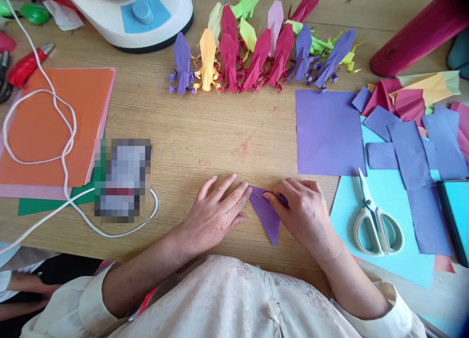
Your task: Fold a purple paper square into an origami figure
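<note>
A folded purple paper piece, roughly triangular with its tip toward me, lies on the wooden table in front of my body. My right hand pinches its upper right part between thumb and curled fingers. On the left side, my left hand lies palm down with fingers spread, its fingertips at the paper's upper left corner. An uncut-looking purple sheet rests beyond my right hand. White-handled scissors lie on a light blue sheet to the right.
Several folded paper figures stand along the back. A white appliance is behind left. Orange sheets, a white cable and a blurred phone lie left. Purple pieces, a dark-edged device and a red cylinder are right.
</note>
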Available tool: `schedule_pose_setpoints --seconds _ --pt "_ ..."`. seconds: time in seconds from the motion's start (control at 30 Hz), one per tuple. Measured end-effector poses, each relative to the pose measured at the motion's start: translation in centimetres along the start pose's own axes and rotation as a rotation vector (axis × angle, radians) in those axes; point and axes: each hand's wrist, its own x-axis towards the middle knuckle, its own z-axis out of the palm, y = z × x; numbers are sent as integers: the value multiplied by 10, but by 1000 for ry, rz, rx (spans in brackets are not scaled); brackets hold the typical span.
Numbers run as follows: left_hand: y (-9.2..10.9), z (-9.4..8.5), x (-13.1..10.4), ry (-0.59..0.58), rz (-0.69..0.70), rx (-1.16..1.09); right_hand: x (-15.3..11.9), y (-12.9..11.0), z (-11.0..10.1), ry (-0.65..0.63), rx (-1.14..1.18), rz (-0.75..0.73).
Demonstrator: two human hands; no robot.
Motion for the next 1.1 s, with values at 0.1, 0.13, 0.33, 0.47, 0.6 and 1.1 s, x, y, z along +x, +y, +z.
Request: schedule_pose_setpoints --seconds 0.1,0.13,0.33,0.47,0.6,1.1 --pt "1 0 1 5 22 5 0 0 0 -2 -1 3" --pt "1 1 0 5 34 3 0 0 0 -3 -5 4" --pt "0 4 -2 -9 39 -32 0 0 0 -13 -3 7" --pt "1 4 -3 -29 18 -49 0 1 0 3 21 7" --pt "2 5 -2 -40 1 -55 -2 2 -2 19 27 9" --pt "2 2 -1 -41 6 -29 -3 3 -4 -12 -16 61"
